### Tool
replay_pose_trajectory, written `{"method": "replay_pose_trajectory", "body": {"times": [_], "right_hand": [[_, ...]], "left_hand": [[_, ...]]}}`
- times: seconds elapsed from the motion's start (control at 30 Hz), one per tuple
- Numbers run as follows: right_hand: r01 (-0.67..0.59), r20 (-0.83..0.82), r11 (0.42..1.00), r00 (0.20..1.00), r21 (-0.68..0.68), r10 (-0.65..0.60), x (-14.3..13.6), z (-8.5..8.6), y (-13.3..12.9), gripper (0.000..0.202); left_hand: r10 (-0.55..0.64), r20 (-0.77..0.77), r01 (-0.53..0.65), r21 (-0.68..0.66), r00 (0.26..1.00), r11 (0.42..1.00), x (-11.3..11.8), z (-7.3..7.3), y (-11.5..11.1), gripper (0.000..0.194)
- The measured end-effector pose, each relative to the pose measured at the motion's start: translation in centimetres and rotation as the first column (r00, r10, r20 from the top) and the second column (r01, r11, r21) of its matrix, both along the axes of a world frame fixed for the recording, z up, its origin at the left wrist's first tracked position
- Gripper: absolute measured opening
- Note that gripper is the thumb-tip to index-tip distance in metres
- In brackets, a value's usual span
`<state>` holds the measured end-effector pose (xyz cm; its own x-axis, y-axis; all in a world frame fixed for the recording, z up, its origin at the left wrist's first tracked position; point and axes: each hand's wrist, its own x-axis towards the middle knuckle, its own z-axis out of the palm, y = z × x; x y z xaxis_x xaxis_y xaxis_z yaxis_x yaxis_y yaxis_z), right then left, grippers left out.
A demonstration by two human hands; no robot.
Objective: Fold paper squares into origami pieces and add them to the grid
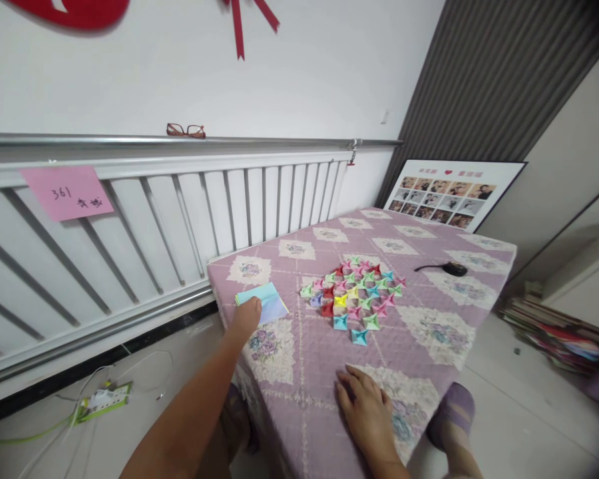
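At the left edge of the cloth-covered table, my left hand point(249, 314) is closed on a small stack of light blue and green square paper point(272, 301). Its thumb lies on the top sheet, and the other fingers are hidden. My right hand point(367, 406) rests palm down on the cloth near the front, holding nothing, fingers slightly curled and apart. Beyond it, between the two hands, many small folded paper pieces point(355, 293) in red, pink, green, yellow and blue stand in slanting rows. The nearest is a blue folded piece point(359, 337).
A purple patterned tablecloth point(324, 372) covers the table. To the right lies a black object with a thin tail point(454, 269). A photo board point(446, 193) leans at the back. Along the left runs a white radiator point(269, 199), with glasses point(186, 130) above and a power strip point(104, 401) on the floor.
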<state>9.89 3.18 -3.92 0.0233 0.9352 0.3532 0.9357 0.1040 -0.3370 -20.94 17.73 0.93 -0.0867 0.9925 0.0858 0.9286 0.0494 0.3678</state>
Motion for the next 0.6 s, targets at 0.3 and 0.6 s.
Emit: {"method": "replay_pose_trajectory", "body": {"times": [0.3, 0.6], "right_hand": [[-0.012, 0.003, 1.000, 1.000, 0.017, 0.012, 0.09, -0.10, 0.06, 0.030], [-0.006, 0.031, 1.000, 1.000, 0.028, 0.005, 0.13, -0.16, 0.13, 0.030]], "left_hand": [[0.006, -0.031, -0.007, -0.027, 1.000, 1.000, -0.55, 0.09, 0.76, 0.032], [-0.030, -0.026, 0.029, -0.037, 0.999, 0.999, -0.36, 0.38, 0.04, 0.030]]}}
